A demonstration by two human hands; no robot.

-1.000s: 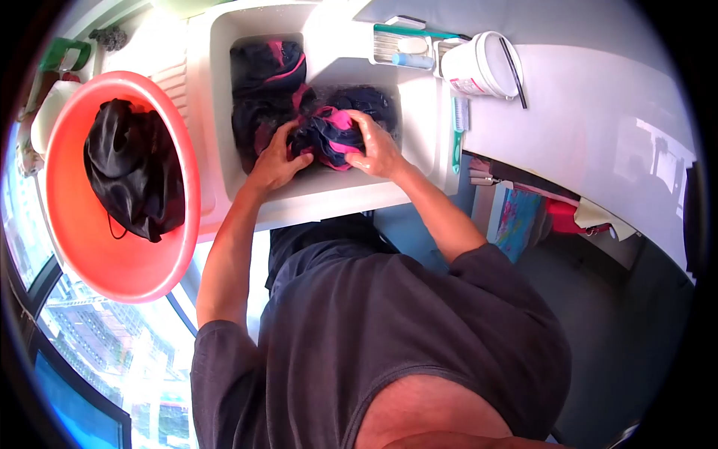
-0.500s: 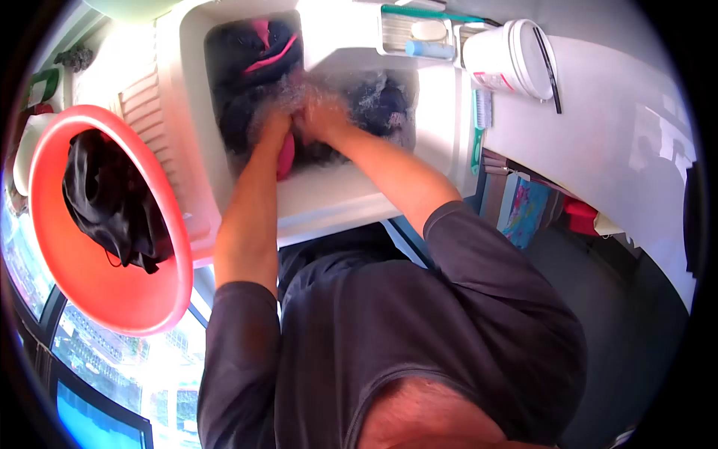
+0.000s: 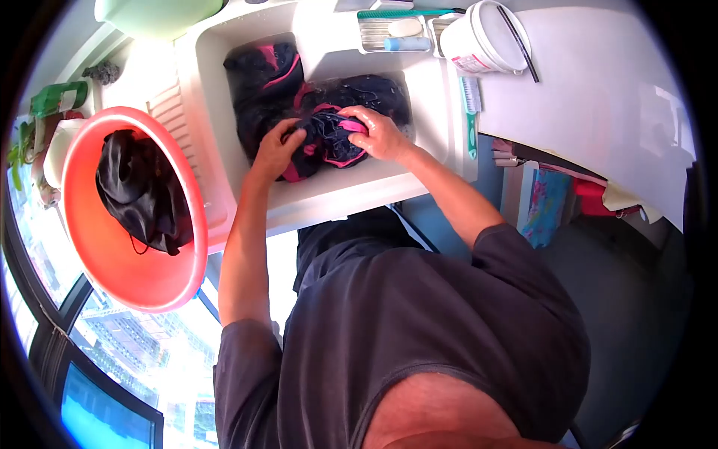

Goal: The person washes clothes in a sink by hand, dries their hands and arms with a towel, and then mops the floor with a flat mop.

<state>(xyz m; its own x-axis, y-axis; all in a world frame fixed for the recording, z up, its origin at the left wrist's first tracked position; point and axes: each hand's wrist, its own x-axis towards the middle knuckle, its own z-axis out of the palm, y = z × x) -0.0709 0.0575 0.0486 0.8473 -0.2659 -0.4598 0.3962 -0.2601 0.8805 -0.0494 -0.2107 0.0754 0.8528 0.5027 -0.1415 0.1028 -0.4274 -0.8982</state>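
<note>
Evidently soft and limp, the wet dark-and-pink cloth [image 3: 327, 133] lies bunched in the sink [image 3: 336, 191], probably water-heavy and slippery, best gathered in thick folds. The right hand [image 3: 383, 137] curls round a pink fold; the left hand [image 3: 274, 154] is half-open opposite (whether it grips, I cannot tell).

- white glossy counter [image 3: 583, 93], pale light patches [image 3: 668, 105] reflected at its right end
- dark, shadowed floor [image 3: 628, 307] below the counter
- far left of the counter, dark-framed windows [image 3: 46, 239], sunlit buildings [image 3: 134, 337] outside
</note>
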